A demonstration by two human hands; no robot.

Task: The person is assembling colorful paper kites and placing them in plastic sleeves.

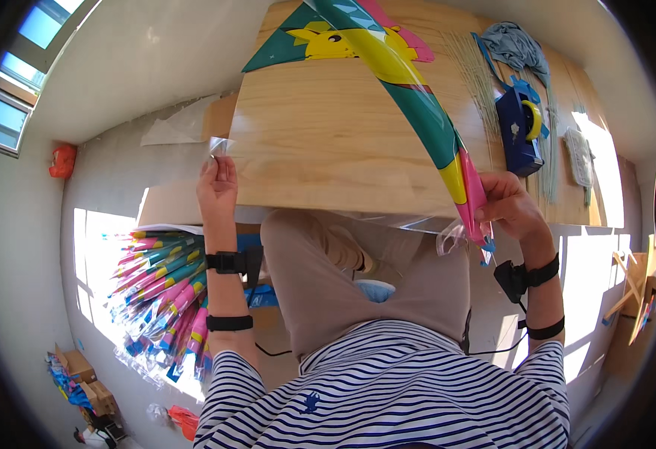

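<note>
A long kite (417, 112), green, yellow and pink, is rolled into a narrow bundle and slants from the far side of the table down to its near edge. My right hand (509, 206) pinches its pink near end between thumb and fingers. Crumpled clear film hangs beside that end, over my lap. At the table's left edge my left hand (219, 179) is closed on a small piece of clear plastic film (221, 147), which sticks up past the fingertips. Beneath the rolled kite's far part lies a flat kite (324, 45) with a yellow cartoon figure on green and pink.
On the wooden table's (305, 127) right side are thin rods (474, 75), a blue tape dispenser (519, 131), a clear plastic box (578, 157) and a grey cloth (515, 46). A heap of wrapped kites (163, 292) lies left of my legs. Cardboard boxes (81, 367) stand on the floor.
</note>
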